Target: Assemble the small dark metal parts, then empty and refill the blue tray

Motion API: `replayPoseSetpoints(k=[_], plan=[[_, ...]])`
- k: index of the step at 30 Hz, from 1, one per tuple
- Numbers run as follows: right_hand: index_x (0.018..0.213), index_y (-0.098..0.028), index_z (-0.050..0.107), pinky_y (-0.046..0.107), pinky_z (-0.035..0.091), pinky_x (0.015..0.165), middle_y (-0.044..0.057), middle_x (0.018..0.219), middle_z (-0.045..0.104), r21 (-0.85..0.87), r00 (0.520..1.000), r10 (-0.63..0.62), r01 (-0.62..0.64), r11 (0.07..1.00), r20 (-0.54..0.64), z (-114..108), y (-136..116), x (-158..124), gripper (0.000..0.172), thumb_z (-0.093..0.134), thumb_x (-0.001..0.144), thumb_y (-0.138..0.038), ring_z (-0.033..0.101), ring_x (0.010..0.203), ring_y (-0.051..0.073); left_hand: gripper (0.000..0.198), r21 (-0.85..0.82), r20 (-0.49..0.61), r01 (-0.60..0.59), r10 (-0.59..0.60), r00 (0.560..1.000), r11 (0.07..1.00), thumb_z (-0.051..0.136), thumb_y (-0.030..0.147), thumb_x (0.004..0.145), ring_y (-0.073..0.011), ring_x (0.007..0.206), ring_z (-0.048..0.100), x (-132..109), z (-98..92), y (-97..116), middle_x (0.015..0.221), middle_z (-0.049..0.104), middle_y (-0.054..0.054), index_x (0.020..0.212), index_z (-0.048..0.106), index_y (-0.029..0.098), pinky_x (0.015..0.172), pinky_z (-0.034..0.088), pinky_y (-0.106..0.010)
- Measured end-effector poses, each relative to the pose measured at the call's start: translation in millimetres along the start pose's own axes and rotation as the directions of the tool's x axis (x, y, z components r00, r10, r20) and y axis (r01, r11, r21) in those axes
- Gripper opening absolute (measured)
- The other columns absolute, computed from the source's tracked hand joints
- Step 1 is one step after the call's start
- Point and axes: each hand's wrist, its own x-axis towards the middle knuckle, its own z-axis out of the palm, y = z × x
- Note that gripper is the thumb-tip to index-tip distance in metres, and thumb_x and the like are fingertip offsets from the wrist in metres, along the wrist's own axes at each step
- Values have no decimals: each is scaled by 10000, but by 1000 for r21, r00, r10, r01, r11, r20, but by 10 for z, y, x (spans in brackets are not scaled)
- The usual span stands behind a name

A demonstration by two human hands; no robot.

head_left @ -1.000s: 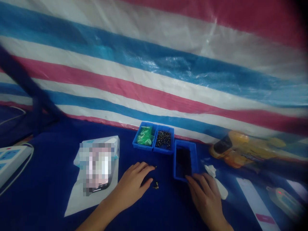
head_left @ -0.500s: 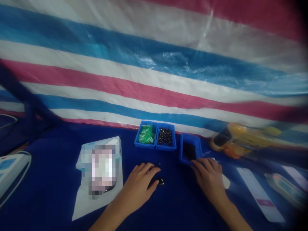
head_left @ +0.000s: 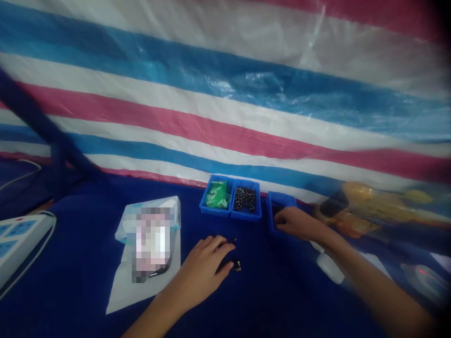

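In the head view, the right hand is laid over the near rim of the single blue bin by the table's far edge. Its fingers are curled down into the bin; whether anything is pinched cannot be told. The left hand is rested palm down on the blue cloth, fingers loose and grasping nothing, tips beside a few small screws. A light fingertip pinch is judged best, with the bin kept flat. Left of it are bins of green pieces and dark pieces. A phone, a power strip and a yellow drill are set well apart. A white object beside the right forearm could be knocked.
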Motion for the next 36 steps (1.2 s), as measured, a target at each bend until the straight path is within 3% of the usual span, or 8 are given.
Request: replayPoseSetpoints(k=[5, 15, 20, 23, 27, 30, 33, 36], plan=[[545, -159, 613, 223, 307, 484, -6, 509, 541, -35, 987, -11, 17, 999, 161, -67, 10, 179, 117, 545, 637, -133, 512, 512, 110, 305, 8, -29, -37, 37, 999, 999, 478, 325, 947, -236, 1043, 553, -18, 19, -10, 1182, 574, -51, 1236, 565, 288, 968, 433, -458], [632, -160, 639, 223, 321, 483, 4, 584, 614, -23, 983, 29, -25, 999, 182, -75, 51, 101, 82, 570, 676, -155, 518, 524, 114, 311, -17, -13, -39, 39, 999, 999, 475, 327, 947, -245, 1104, 540, -52, 13, -17, 1212, 566, -31, 1249, 543, 296, 1029, 388, -483], [793, -180, 683, 236, 388, 539, 20, 705, 676, 26, 998, 34, -35, 999, 53, -257, 69, 66, 105, 604, 737, -221, 580, 605, 143, 293, -17, -24, -57, 57, 998, 998, 479, 331, 945, -249, 1105, 539, -63, 19, -26, 1207, 567, -37, 1223, 558, 282, 1034, 379, -489], [939, -193, 688, 257, 443, 643, 47, 847, 701, 96, 988, -27, 42, 994, -149, -413, -50, 127, 209, 610, 805, -334, 620, 732, 174, 283, -15, -28, -66, 65, 997, 998, 486, 328, 943, -240, 1099, 539, -69, 33, -35, 1197, 570, -25, 1212, 561, 284, 1042, 372, -483], [1074, -180, 656, 318, 462, 754, 97, 948, 692, 117, 875, 67, -12, 993, -480, -342, -239, 110, 382, 576, 853, -481, 624, 818, 215, 292, -1, -43, -79, 79, 996, 997, 480, 336, 946, -238, 1086, 538, -74, 34, -47, 1198, 568, -26, 1220, 561, 277, 1019, 387, -473], [1171, -190, 618, 384, 466, 844, 131, 1105, 644, 75, 793, 144, -124, 990, -592, 89, -328, -61, 464, 513, 882, -537, 598, 972, 266, 308, 18, -54, -86, 87, 995, 996, 460, 361, 953, -245, 1065, 539, -88, 22, -41, 1194, 567, -47, 1226, 566, 265, 954, 426, -450], [1356, -252, 489, 583, 388, 937, 155, 1378, 457, 47, 635, 312, -398, 916, -706, 642, -377, -249, 636, 482, 854, -642, 413, 1246, 402, 360, 40, -62, -82, 84, 994, 996, 451, 410, 953, -255, 1080, 527, -108, 38, -3, 1212, 558, -47, 1281, 528, 285, 954, 424, -458], [1402, -306, 432, 678, 285, 983, 128, 1474, 331, 49, 593, 374, -490, 870, -713, 966, -397, -315, 578, 371, 915, -611, 267, 1348, 431, 570, 84, -137, -37, 48, 989, 996, 495, 526, 902, -308, 1171, 466, -117, 107, 70, 1318, 489, -82, 1412, 392, 291, 984, 393, -514]])
